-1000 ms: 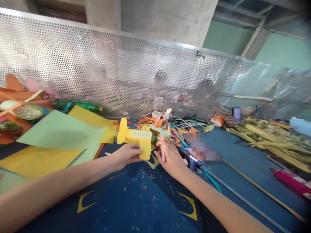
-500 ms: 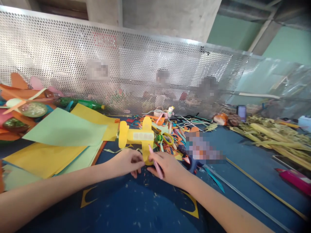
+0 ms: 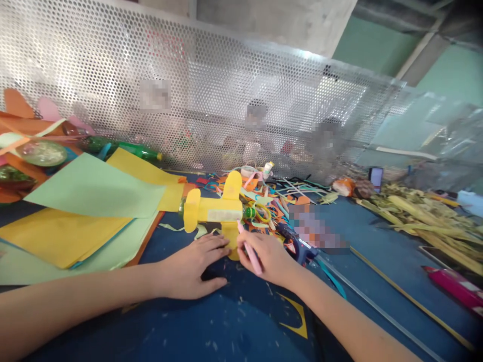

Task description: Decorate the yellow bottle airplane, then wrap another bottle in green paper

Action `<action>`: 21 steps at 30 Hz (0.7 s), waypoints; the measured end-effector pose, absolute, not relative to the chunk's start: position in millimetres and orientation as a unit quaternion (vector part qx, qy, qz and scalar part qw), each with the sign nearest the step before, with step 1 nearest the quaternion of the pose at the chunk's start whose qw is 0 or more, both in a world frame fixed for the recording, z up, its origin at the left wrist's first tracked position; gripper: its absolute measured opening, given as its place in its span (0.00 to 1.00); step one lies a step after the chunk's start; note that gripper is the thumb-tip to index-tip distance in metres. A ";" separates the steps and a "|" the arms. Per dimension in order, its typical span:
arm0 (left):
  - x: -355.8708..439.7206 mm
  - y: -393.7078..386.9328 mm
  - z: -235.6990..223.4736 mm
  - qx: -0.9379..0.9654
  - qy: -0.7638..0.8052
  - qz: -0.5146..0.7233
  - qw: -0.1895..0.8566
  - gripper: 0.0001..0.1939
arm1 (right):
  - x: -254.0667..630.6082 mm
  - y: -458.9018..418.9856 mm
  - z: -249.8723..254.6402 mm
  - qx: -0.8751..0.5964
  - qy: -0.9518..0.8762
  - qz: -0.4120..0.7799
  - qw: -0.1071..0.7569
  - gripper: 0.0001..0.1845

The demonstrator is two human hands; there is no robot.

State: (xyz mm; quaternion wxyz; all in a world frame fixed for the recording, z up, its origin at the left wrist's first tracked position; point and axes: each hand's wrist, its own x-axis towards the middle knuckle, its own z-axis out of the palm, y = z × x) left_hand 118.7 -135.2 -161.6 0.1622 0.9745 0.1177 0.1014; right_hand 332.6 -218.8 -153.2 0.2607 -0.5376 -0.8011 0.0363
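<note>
A toy plane made of a green bottle wrapped in yellow paper lies on the blue table, its green cap pointing right. A pale strip with squares runs along its side. My right hand grips a pink pen, its tip near the strip's lower right end. My left hand lies with fingers stretched out, the fingertips at the edge of the plane's near wing. Part of that wing is hidden behind my hands.
Green and yellow paper sheets are stacked at left, near bottle crafts. Paper scraps and a dark blue glue gun lie right of the plane. Dried husks and a magenta case sit farther right. A perforated metal panel stands behind.
My left hand has flattened from a curled pose and spread its fingers beside the near wing. The pen has shifted slightly right, its tip now near the strip. The view has moved a little.
</note>
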 end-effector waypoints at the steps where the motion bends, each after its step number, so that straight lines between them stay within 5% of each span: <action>1: 118.2 -135.0 -163.2 0.973 0.121 0.107 0.164 0.30 | 331.7 -219.4 -153.4 -0.553 -0.774 0.071 0.301 0.01; 5: 117.7 -134.7 -169.2 0.970 0.138 0.134 0.147 0.28 | 325.6 -217.1 -154.7 -0.549 -0.619 0.276 0.489 0.13; 7: 118.0 -134.7 -171.2 0.971 0.146 0.132 0.138 0.28 | 323.1 -213.0 -156.6 -0.556 -0.557 0.308 0.534 0.12; 21: 118.3 -135.4 -170.8 0.972 0.146 0.116 0.142 0.31 | 330.7 -199.5 -172.3 -0.613 -0.544 0.234 0.524 0.13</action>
